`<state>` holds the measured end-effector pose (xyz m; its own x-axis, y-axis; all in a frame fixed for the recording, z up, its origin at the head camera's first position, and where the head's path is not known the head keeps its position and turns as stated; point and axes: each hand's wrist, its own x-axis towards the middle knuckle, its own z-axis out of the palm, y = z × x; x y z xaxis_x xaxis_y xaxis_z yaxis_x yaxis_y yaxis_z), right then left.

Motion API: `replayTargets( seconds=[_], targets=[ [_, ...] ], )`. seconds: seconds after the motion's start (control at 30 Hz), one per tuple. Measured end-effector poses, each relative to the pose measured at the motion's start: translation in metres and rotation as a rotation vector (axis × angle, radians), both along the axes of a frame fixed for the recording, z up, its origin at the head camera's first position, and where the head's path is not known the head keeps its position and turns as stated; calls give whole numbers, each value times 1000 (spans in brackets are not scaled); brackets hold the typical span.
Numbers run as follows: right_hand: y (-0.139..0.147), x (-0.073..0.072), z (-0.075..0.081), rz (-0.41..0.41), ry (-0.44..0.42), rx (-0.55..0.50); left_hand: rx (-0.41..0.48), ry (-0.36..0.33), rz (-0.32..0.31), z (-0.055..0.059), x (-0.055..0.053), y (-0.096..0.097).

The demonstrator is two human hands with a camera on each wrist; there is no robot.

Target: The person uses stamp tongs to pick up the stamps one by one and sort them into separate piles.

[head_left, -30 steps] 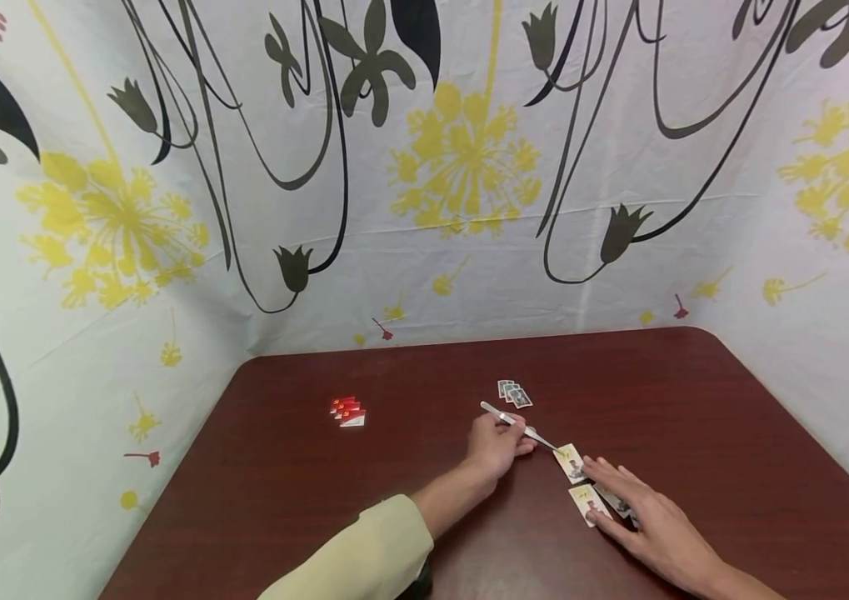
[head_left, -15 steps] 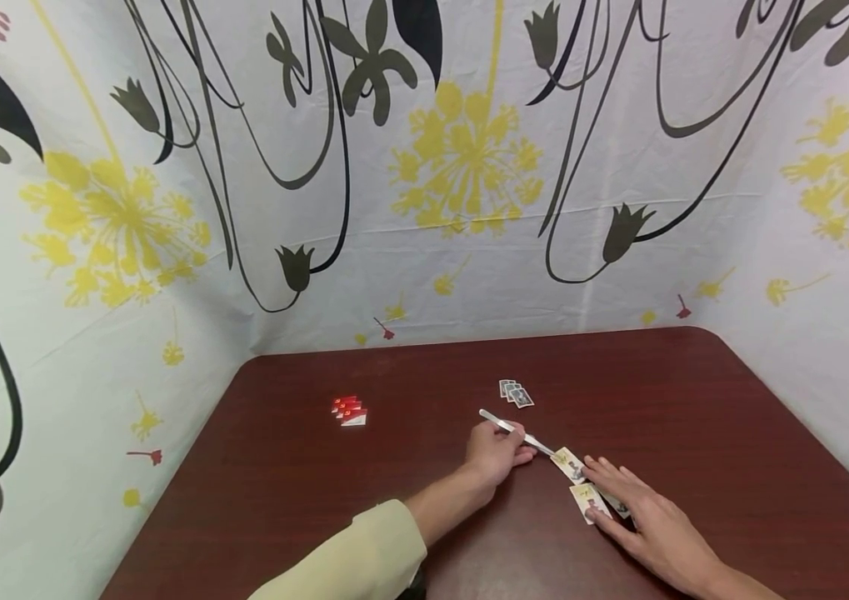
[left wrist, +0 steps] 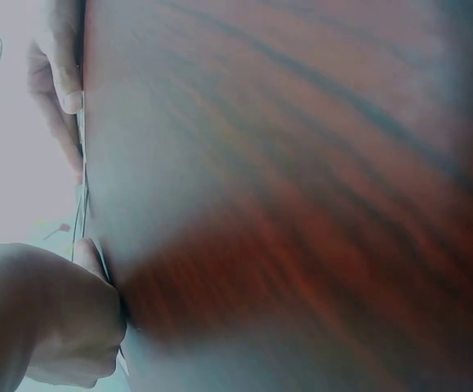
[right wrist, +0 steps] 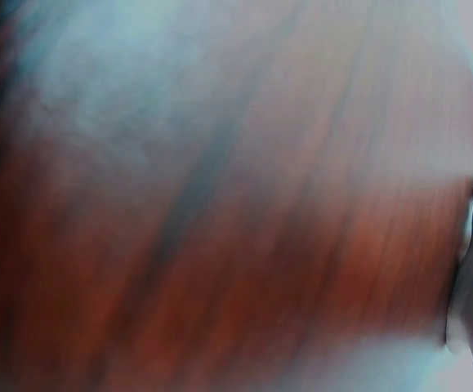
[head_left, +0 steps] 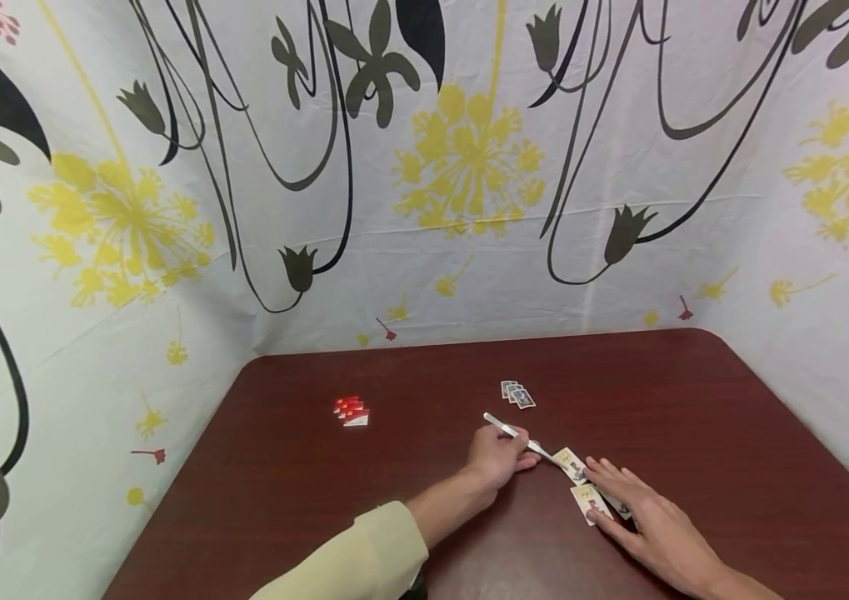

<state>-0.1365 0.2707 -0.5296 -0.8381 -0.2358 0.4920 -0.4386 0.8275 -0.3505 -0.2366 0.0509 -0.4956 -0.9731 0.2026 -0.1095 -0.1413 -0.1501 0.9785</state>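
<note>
- Nearest me on the left, my pale sleeve (head_left: 364, 554) slants in from the near edge, its cuff short of the wrist.
- My right hand (head_left: 649, 517) comes in from the near right, palm down, its digits long and spread apart; it has nothing in its grasp and only rests on cards.
- Under that thumb lies the near yellow card (head_left: 586, 498), flat on the table (head_left: 409, 379); a third card (head_left: 614, 502) is mostly hidden beneath the palm.
- Just beyond is the far yellow card (head_left: 568, 463), its right side at my right fingertips, its long axis running from far left to near right.
- The relation that matters, I judge: this card lies right and slightly near of my left hand (head_left: 499, 457), with the tip of my slim white tool (head_left: 502, 427) at its left edge. Touching or just above, I cannot tell.
- My left hand is low over the table, thumb and fingers closed in a pinch round the tool, which slopes from far left down to near right, roughly the card's direction.
- Farther left, red-and-white cards (head_left: 352, 412) overlap.
- Farthest, beyond my left hand, grey cards (head_left: 517, 394) overlap before the flower-printed cloth (head_left: 394, 283).
</note>
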Motion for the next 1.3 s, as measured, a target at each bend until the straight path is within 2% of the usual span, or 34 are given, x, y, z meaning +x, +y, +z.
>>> replayTargets(
  seconds=[0.37, 0.57, 0.7, 0.83, 0.97, 1.3],
  targets=[
    [3, -1, -2, 23, 18, -5, 39, 28, 57, -2, -4, 9],
    [2, -1, 0, -18, -13, 28, 22, 56, 83, 0, -5, 12],
    [3, -1, 1, -45, -24, 52, 27, 66, 95, 3, -9, 6],
    [2, -2, 1, -45, -29, 46, 39, 65, 91, 8, -17, -10],
    [1, -2, 0, -37, -38, 33, 33, 57, 90, 14, -24, -33],
    [2, -3, 1, -58, -93, 44, -8, 68, 144, 28, -32, -115]
  ],
)
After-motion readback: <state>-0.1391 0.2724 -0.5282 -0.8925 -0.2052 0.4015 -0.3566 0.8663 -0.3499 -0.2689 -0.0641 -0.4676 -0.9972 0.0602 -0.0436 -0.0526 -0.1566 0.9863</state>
